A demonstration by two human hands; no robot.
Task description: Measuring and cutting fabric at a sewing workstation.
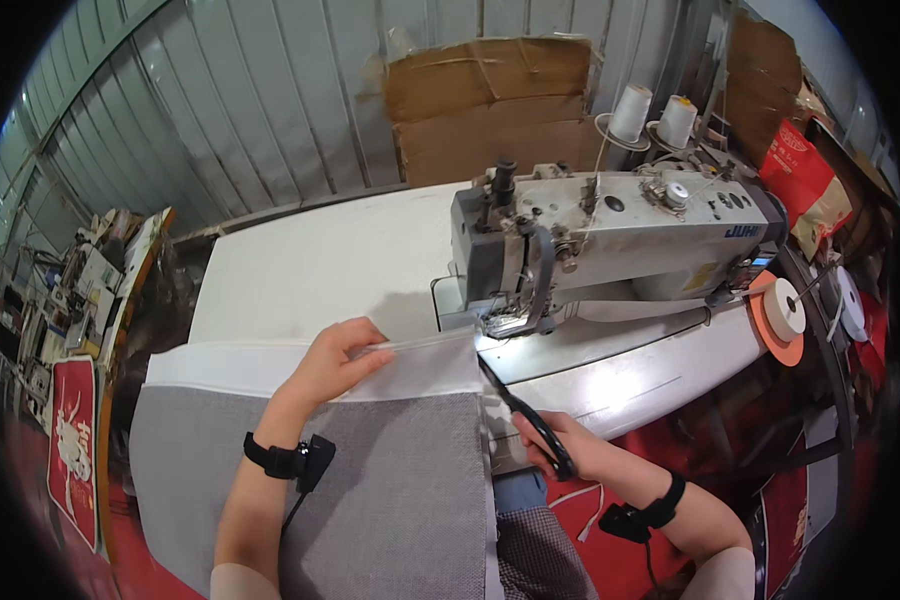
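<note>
A large piece of grey woven fabric (400,470) hangs over the near edge of the sewing table, a white band (432,368) running along its top. My left hand (330,362) is closed on this band, thumb and fingers pinching its upper edge. At the fabric's right end, my right hand (570,442) grips a pair of black-handled scissors (523,408). The blades point up and away, toward the end of the white band just below the presser foot of the sewing machine (660,245). Whether the blades touch the cloth is hard to see.
Two white thread cones (630,112) stand behind the machine. On the right hangs a reel of white tape (785,308) against an orange disc. A cluttered side table (120,320) stands at left, near a red mat (73,440). Cardboard (490,110) leans against the metal wall.
</note>
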